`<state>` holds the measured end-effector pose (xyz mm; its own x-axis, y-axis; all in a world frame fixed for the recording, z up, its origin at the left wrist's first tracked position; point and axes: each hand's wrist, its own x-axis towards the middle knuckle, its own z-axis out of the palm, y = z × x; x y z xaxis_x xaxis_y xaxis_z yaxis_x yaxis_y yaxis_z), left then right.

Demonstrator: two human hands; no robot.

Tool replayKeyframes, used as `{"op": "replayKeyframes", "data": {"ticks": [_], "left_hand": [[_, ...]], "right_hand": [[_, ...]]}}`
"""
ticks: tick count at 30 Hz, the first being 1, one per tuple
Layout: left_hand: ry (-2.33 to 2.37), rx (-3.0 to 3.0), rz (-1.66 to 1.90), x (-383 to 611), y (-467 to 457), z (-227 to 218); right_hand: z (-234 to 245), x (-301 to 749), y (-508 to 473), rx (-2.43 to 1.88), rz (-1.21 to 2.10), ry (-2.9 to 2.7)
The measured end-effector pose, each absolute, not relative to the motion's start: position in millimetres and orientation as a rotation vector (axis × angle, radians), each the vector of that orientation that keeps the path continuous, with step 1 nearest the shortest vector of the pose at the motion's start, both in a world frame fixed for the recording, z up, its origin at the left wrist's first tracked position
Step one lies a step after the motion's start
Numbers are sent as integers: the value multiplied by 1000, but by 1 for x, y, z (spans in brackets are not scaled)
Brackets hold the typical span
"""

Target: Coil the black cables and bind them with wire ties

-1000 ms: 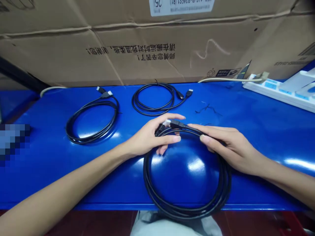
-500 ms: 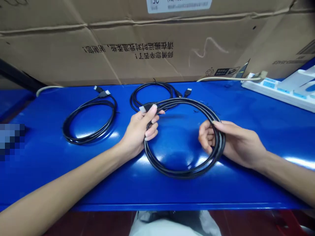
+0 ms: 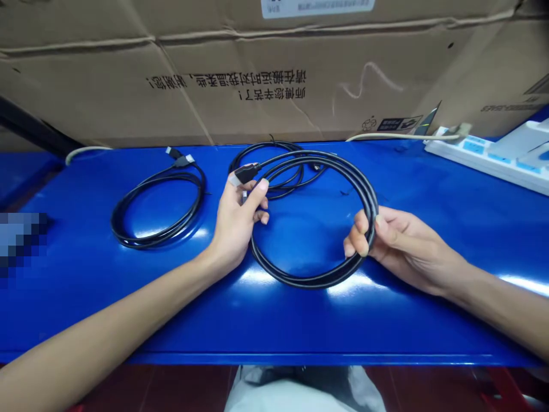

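Observation:
Between my hands is a coiled black cable (image 3: 317, 281), held up over the blue table. My left hand (image 3: 237, 220) closes on the coil's left side near a black plug (image 3: 247, 173) with a pale tip. Another small pale end shows by the fingers of that hand. On the right side of the loop, my right hand (image 3: 403, 237) pinches the bundled strands between thumb and fingers. Behind it lies a second coiled cable (image 3: 249, 150), partly covered by the held one. A third coiled cable (image 3: 158, 240) rests at the left with two plugs at its top.
A large cardboard box (image 3: 240, 120) with printed writing stands along the back of the blue table (image 3: 300, 332). At the right is a white power strip (image 3: 493, 163) with a pale cord (image 3: 398, 137). A pixelated patch covers something at the left edge.
The held coil has moved slightly up and away from me, and its right side has shifted left. My right fingers have closed more tightly around the strands. The plug in my left hand has tilted.

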<state>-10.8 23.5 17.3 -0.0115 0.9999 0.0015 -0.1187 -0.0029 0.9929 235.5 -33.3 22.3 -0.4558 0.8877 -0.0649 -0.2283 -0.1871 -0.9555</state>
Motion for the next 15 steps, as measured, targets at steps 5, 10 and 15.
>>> {"op": "replayKeyframes", "data": {"ticks": [5, 10, 15], "left_hand": [[1270, 1504, 1373, -18, 30, 2], [1501, 1875, 1302, -22, 27, 1], [968, 2464, 1096, -21, 10, 20]], "right_hand": [[23, 236, -34, -816, 1800, -1232], [22, 235, -33, -869, 1787, -1221], [21, 236, -30, -907, 1794, -1162]]}}
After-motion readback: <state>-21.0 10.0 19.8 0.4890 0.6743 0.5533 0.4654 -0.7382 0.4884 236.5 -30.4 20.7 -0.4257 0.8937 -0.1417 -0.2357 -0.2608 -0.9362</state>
